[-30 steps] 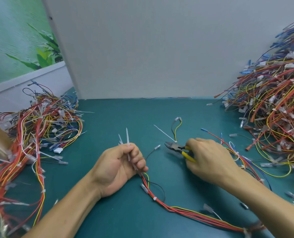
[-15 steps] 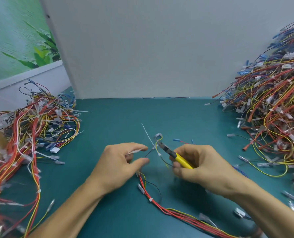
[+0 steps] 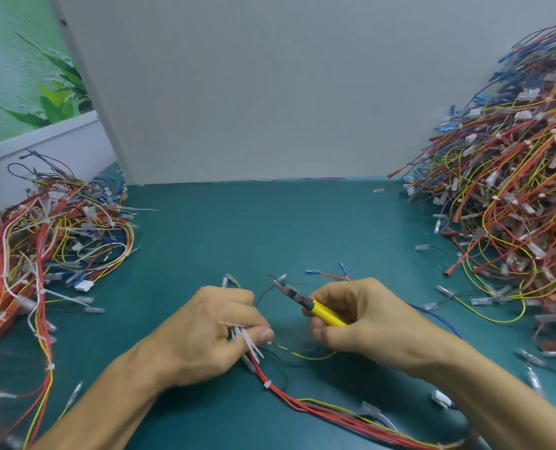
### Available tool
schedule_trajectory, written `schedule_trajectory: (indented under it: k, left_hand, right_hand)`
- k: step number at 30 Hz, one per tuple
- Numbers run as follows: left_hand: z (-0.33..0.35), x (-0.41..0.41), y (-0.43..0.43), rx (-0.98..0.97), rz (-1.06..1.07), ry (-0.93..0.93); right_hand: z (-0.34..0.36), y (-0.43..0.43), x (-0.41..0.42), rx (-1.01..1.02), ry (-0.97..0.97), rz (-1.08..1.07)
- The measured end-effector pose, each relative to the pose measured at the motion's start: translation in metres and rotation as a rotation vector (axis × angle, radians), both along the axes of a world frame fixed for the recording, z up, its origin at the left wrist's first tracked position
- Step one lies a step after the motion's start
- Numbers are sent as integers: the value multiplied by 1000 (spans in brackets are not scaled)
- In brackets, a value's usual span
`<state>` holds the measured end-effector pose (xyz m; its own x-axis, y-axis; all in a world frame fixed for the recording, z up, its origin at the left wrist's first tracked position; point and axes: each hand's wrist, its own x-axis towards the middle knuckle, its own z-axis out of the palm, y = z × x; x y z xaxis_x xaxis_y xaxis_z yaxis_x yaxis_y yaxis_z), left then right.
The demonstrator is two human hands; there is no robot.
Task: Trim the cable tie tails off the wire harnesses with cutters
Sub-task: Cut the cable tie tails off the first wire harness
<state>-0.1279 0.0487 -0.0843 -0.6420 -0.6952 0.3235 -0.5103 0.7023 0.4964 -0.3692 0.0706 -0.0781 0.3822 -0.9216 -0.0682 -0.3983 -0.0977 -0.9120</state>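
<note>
A wire harness (image 3: 305, 405) of red, yellow and black wires lies on the green mat in front of me. My left hand (image 3: 215, 329) grips its near end, with several white cable tie tails (image 3: 250, 342) sticking out under my fingers. My right hand (image 3: 361, 319) holds yellow-handled cutters (image 3: 305, 303), jaws pointing up and left, above the mat and a little right of my left hand. My right thumb also lies close to a thin yellow wire (image 3: 305, 355) that runs between both hands. The cutter jaws touch no tie.
A low heap of harnesses (image 3: 46, 241) covers the mat's left side. A much taller heap of harnesses (image 3: 510, 203) rises at the right. A grey partition wall (image 3: 270, 92) stands behind the mat. Loose terminals lie scattered at the lower right.
My left hand turned over and came down, so the tie tails now point toward me. My right hand swung the cutters left and up, then drew slightly back to the right.
</note>
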Motion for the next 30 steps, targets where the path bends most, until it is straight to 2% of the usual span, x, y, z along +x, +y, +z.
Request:
schedule_trajectory:
  k: [2, 5, 7, 10, 13, 17, 24, 30]
  left_hand:
    - [-4, -2, -1, 54, 8, 31]
    - [-8, -3, -5, 322, 102, 149]
    - [-9, -2, -9, 454, 133, 201]
    - [-9, -1, -15, 538, 131, 208]
    - [-9, -1, -17, 558, 94, 189]
    - [-12, -6, -16, 534, 119, 179]
    - [-14, -12, -16, 470, 185, 133]
    - [-13, -11, -14, 466, 190, 123]
  right_hand:
    - [1, 1, 2, -14, 22, -20]
    - [7, 5, 4, -115, 145, -42]
    - [12, 8, 3, -256, 297, -76]
    - [25, 15, 0, -473, 520, -172]
    - [35, 22, -4, -545, 730, -187]
    - [36, 28, -4, -513, 913, -100]
    - [25, 28, 6, -508, 1040, -14]
    - [23, 28, 10, -506, 1068, -6]
